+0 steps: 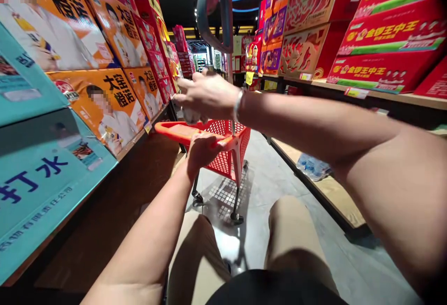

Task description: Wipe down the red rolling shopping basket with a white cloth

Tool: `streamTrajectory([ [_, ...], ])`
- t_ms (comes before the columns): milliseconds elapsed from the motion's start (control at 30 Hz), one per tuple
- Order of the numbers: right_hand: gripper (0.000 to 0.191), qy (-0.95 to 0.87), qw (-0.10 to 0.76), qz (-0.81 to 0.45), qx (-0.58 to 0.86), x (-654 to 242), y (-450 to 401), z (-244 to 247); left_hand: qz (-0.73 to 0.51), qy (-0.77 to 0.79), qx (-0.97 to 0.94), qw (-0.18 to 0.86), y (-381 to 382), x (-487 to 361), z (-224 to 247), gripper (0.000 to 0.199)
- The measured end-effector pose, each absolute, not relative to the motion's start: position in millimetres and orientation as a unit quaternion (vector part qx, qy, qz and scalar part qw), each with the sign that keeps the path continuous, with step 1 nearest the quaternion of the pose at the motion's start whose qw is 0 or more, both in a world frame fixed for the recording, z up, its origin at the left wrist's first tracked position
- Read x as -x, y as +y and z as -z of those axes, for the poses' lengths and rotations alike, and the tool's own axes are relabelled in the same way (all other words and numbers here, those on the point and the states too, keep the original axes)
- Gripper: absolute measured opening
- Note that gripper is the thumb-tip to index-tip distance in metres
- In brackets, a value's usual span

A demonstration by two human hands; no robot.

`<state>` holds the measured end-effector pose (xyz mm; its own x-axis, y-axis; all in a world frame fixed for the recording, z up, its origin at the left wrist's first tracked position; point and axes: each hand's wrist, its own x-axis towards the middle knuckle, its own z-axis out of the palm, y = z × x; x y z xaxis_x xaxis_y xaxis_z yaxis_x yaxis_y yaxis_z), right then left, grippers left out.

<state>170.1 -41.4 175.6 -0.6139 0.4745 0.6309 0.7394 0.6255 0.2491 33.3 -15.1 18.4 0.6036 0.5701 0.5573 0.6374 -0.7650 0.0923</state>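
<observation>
A red plastic shopping cart (223, 163) stands on the floor in front of my knees. My left hand (206, 146) is wrapped round the right part of its red handle. Above the basket my right hand (206, 93) reaches across to the left, blurred by motion, with a light band on its wrist. Its fingers are bent and partly smeared; something greyish shows just below them, too blurred to make out. A grey loop-shaped handle (215, 11) on a pole rises above the cart, behind my right hand.
Orange drink cartons (104, 105) and teal boxes (45, 184) line the left shelf. Red boxes (387, 70) fill the right shelf, with a plastic-wrapped pack (312, 167) on the low board below. The grey tiled aisle (272, 174) runs between them.
</observation>
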Motion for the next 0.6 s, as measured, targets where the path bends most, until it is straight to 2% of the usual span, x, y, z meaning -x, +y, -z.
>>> streamTrajectory([
  [67,0.025,-0.863,0.279,0.266,0.328,-187.7,-53.6,-133.7,0.280,-0.341,0.896,0.054,-9.4,-26.9,-18.4,0.036],
  [233,0.032,-0.755,0.516,0.118,0.387,-220.7,-45.6,19.5,0.246,-0.327,0.912,0.023,3.8,-11.4,-21.0,0.039],
  [333,0.029,-0.648,0.576,0.027,0.498,-213.2,-39.8,123.6,0.247,-0.332,0.910,0.007,8.3,-5.9,-22.7,0.042],
  [400,0.029,-0.593,0.566,-0.046,0.571,-205.5,-40.3,176.2,0.259,-0.346,0.902,-0.001,10.1,-2.7,-23.8,0.042],
  [500,0.033,-0.524,0.567,-0.158,0.616,-203.6,-38.0,207.1,0.281,-0.358,0.890,-0.021,13.0,2.1,-25.0,0.041],
  [600,0.044,-0.501,0.610,-0.168,0.591,-211.7,-23.3,175.8,0.300,-0.358,0.883,-0.040,16.1,5.1,-24.8,0.041],
])
